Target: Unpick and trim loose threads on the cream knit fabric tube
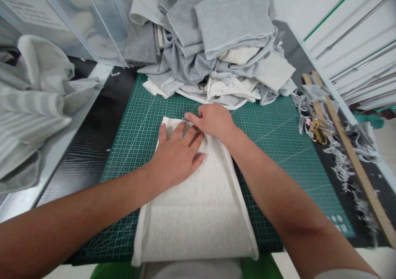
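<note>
A long cream fabric piece (198, 213) lies lengthwise on the green cutting mat (272, 147), its near end hanging over the mat's front edge. My left hand (176, 155) rests flat on the upper part of this fabric, fingers spread and palm down. Right by its fingertips, at the far edge of the fabric, my right hand (213, 120) is closed, thumb pointing left. A thin dark bit shows under the right thumb, too small to name, and the curled fingers hide the rest.
Beyond the fabric rises a pile of grey and cream cloth (229, 19). Striped fabric (27, 118) lies at the left near a clear plastic bin (83, 19). On the right are gold-handled scissors (318, 130), fabric scraps (340, 163) and a wooden strip (355, 163).
</note>
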{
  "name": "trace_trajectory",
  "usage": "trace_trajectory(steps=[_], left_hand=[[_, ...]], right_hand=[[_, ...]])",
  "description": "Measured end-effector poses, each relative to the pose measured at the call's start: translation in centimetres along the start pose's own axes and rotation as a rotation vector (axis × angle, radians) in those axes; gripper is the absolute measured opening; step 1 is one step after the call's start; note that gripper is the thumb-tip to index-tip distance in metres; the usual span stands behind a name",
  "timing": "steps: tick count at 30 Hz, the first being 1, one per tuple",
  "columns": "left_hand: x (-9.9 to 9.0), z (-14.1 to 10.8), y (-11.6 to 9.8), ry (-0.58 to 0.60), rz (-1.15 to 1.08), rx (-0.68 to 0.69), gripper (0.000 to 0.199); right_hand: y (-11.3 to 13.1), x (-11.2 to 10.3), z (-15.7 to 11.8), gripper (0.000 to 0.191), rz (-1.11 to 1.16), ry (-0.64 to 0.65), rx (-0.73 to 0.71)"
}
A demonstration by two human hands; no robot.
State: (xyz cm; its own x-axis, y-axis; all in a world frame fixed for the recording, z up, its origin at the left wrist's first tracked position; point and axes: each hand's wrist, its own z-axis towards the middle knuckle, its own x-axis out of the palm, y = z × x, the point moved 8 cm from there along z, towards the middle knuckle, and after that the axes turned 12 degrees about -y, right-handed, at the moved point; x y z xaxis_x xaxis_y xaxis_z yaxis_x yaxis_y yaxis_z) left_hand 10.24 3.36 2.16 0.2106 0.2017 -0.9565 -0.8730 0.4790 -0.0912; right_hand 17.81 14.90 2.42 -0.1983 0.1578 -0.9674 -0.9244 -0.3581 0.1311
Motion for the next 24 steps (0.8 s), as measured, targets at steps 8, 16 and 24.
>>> trace_trajectory(steps=[8, 16, 24], left_hand=[[-0.1, 0.1, 0.0, -0.004, -0.01, 0.003, 0.048], [0.0, -0.1, -0.1, -0.013, -0.004, 0.007, 0.052], [0.0, 0.0, 0.0, -0.016, 0.001, -0.003, 0.051]], right_hand=[[0.7, -0.1, -0.4, 0.063, -0.033, -0.018, -0.005], [-0.3, 0.2, 0.5, 0.055, 0.035, 0.019, 0.056], [-0.6, 0.0, 0.3, 0.053, 0.067, -0.003, 0.037]])
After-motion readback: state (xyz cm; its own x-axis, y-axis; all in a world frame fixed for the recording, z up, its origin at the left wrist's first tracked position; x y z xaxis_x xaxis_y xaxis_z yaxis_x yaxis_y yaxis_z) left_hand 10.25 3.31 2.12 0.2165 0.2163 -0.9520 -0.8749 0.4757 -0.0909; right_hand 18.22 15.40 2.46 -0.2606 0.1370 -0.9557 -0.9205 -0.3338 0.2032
